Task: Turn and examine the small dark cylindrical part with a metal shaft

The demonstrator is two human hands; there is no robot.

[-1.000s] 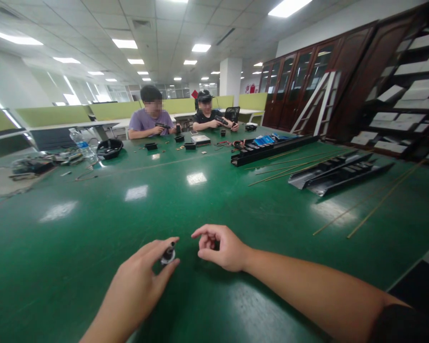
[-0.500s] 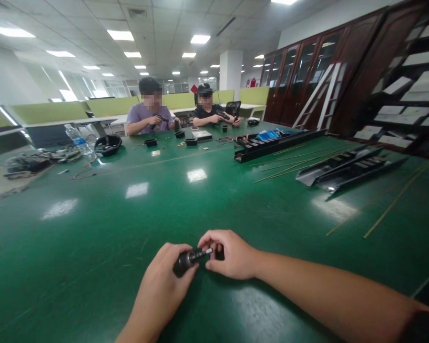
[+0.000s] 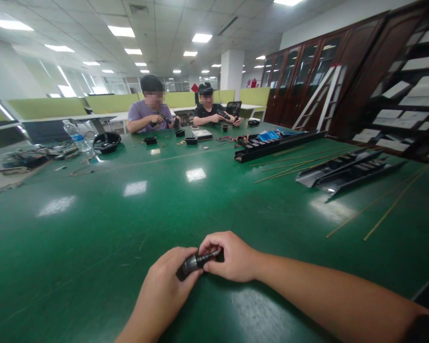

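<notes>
Low over the near edge of the green table [image 3: 164, 205], both my hands meet on one small part. My left hand [image 3: 164, 286] is closed around a dark, rounded metal piece with a thin shaft [image 3: 193, 263], lying sideways. My right hand [image 3: 229, 255] is closed too, its fingertips pinching the shaft's free end, where a small dark bit is mostly hidden by the fingers.
Long black trays [image 3: 346, 169] and thin brass rods [image 3: 386, 212] lie at the right. Another black tray [image 3: 271, 145] sits farther back. Two people [image 3: 150, 114] work with tools at the far side. A black bowl [image 3: 107, 141], a water bottle [image 3: 76, 138] and clutter lie at the far left.
A second ago my hands were apart, the left pinching the part upright. The part has been tipped sideways and my right hand has closed on its shaft end; both hands sank slightly.
</notes>
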